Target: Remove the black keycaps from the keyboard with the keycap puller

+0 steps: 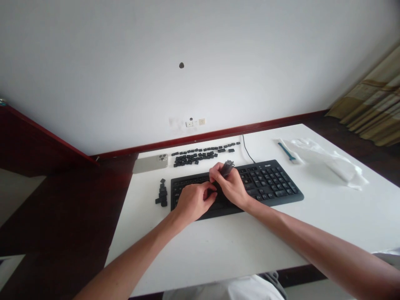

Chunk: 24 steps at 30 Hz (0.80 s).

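Note:
A black keyboard (pixel 278 175) lies at a slant on the white table, its right-hand number keys in place. My right hand (pixel 229 183) is closed around a small dark tool (pixel 227 167), which sticks up above the fist with a jagged end; its kind is unclear. Over the left-middle part of the keyboard, my left hand (pixel 196 200) is pinched, thumb and fingers close to my right fingertips. Whatever lies between those fingers is hidden. Loose black keycaps (pixel 190 158) lie in rows behind the keyboard, and a smaller cluster of keycaps (pixel 161 195) sits at its left end.
A phone (pixel 150 163) lies at the table's back left. To the right are a blue-green brush (pixel 286 152) and a crumpled white plastic bag (pixel 337 164). The keyboard's cable (pixel 248 151) runs to the back edge of the white table (pixel 225 250). A wall stands behind.

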Each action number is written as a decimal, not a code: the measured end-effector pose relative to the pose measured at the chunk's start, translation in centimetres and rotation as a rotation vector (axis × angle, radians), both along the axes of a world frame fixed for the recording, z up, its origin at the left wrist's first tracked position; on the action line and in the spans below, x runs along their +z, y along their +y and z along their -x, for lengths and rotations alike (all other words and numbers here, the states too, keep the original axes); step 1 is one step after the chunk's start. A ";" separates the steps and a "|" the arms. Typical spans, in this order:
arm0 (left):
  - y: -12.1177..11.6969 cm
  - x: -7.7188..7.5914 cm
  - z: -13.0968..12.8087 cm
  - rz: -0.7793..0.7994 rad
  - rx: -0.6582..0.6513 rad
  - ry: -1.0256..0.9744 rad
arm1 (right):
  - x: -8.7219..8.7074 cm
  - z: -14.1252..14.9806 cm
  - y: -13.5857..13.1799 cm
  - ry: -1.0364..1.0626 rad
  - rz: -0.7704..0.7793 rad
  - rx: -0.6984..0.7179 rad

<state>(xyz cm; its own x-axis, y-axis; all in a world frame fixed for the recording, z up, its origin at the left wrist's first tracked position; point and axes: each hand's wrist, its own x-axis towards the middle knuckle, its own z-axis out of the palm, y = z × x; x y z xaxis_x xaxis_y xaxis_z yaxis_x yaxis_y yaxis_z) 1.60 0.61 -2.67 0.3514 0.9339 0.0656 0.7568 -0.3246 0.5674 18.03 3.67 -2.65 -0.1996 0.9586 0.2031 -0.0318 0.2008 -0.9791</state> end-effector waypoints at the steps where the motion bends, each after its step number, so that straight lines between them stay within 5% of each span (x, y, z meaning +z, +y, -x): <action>1: 0.0 0.0 0.0 0.008 0.001 -0.007 | 0.1 0.0 0.0 0.018 -0.001 0.010; 9: 0.0 0.0 0.1 0.015 0.014 -0.009 | 0.5 -0.3 0.3 0.107 0.080 0.187; 15: 0.0 0.0 0.1 0.020 0.023 0.015 | 0.0 0.2 -0.4 0.284 0.065 0.167; 24: 0.1 -0.1 -0.1 0.006 0.044 0.125 | -0.4 0.2 -1.0 0.117 0.011 0.174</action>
